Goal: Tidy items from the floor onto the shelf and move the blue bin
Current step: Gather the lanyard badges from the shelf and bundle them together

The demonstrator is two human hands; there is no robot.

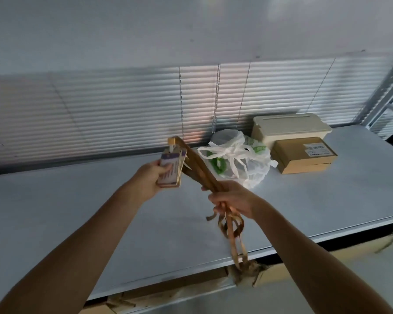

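In the head view, we are holding a bundle of badge cards on tan lanyards above the shelf point(77, 211), a pale grey surface that fills the middle of the frame. Our left hand point(149, 179), just left of centre, is closed around the stack of cards point(171, 169), thumb on the purple-and-white face. Our right hand point(233, 198), just right of centre, is clenched around the gathered lanyards point(201, 165). The straps run taut up and left to the cards, while their loose loops dangle below the fist toward the shelf's front edge.

Further back, toward the right of the frame, three things already sit on the shelf. A knotted white plastic bag point(241, 159) with something green inside lies nearest us. Behind it to the right stands a cream lidded box point(290, 126), with a flat cardboard box point(304, 155) touching its front. Closed blinds point(100, 109) line the wall behind.

We judge the tidying to be partly done: some items appear shelved, and the cards and lanyards are over the shelf but not yet set down. Neither the floor nor the blue bin is in view, so we cannot tell what is left to pick up, and the bin move seems yet to come.
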